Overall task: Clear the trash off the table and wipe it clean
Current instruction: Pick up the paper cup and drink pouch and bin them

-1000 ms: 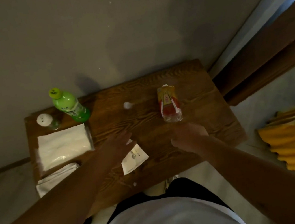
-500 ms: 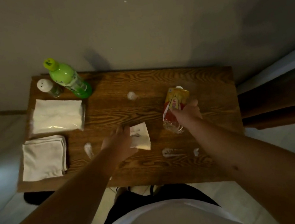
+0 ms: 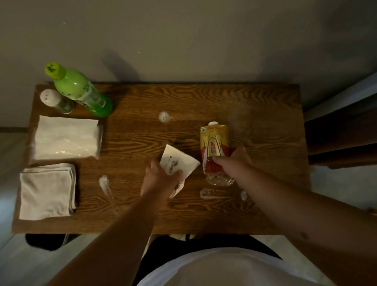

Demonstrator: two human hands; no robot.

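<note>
On the wooden table [image 3: 262, 108] lies an empty plastic bottle [image 3: 214, 144] with a yellow and red label, its white cap pointing away from me. My right hand [image 3: 232, 163] is closed around its lower half. A white scrap of paper [image 3: 179, 162] with dark marks lies at the table's middle, and my left hand [image 3: 159, 178] pinches its near edge. White smears sit at the back middle [image 3: 164, 117], at the left front [image 3: 104, 183] and by the front edge [image 3: 208, 193]. A folded white cloth [image 3: 47, 190] rests at the left front.
A green bottle [image 3: 78, 90] and a small white-capped shaker [image 3: 54, 101] stand at the back left corner. A pack of white tissues [image 3: 65, 138] lies in front of them. The wall runs along the table's far side; a dark wooden frame [image 3: 360, 130] is at the right.
My view swung so the whole table shows. My right hand reached forward and closed on the labelled bottle. My left hand took hold of the paper scrap's edge.
</note>
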